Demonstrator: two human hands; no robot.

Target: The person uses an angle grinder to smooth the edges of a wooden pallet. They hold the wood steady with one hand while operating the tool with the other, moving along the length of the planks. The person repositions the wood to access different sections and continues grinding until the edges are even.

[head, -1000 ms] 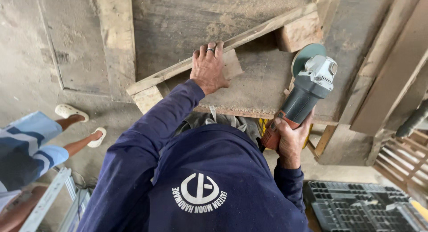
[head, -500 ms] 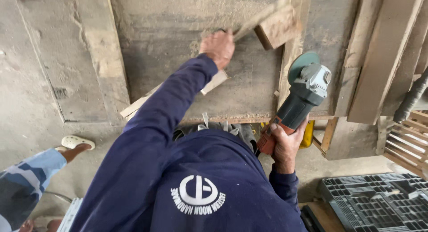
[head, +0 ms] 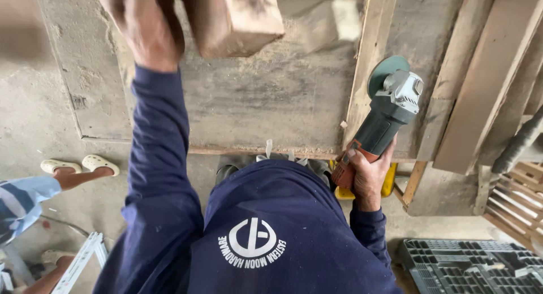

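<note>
Left hand [head: 148, 24] clamped on a wood block [head: 235, 17], raised at top of view above the worktop [head: 271, 102]; right hand [head: 367, 178] gripping the grinder [head: 384, 116] well apart, its body angled up-right, disc resting by an upright plank [head: 367, 62].

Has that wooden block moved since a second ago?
Yes. The left hand has lifted the wooden block off the grey board, up toward the camera.
</note>
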